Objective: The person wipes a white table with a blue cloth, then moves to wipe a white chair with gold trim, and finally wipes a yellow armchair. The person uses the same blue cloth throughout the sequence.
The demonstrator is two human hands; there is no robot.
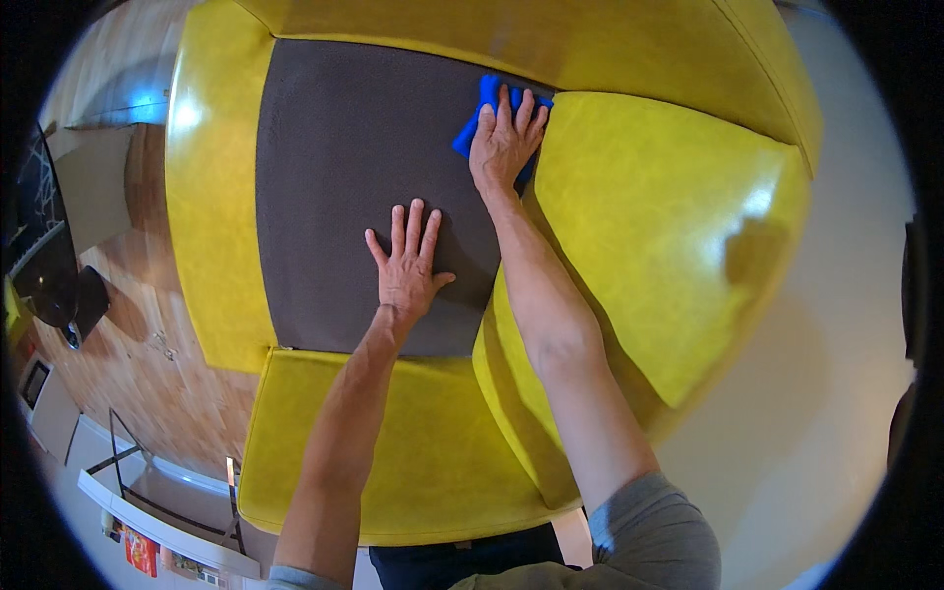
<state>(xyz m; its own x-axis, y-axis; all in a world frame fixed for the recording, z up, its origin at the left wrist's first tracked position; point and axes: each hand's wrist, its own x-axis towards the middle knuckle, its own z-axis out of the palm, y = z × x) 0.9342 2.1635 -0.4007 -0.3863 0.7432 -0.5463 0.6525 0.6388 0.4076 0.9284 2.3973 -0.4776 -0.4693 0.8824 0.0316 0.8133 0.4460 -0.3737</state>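
A yellow leather-like sofa (442,428) spreads before me, with a dark brown fabric seat base (346,133) exposed in its middle. Flat on that base lies my left hand (407,273), fingers spread and holding nothing. Farther back, my right hand (505,147) presses a bunched blue cloth (489,90) into the base's far right corner. The cloth pokes out around the fingers, and part of it is hidden under the palm. Beside my right forearm is a yellow seat cushion (649,199), its left edge bordering the dark base.
The sofa's backrest (442,26) rises along the far side, and an armrest (214,184) bounds the left. Beyond it is wood flooring (199,409). A white-topped table (169,527) with dark metal legs stands at lower left. Dark glossy objects (48,284) sit at the left rim.
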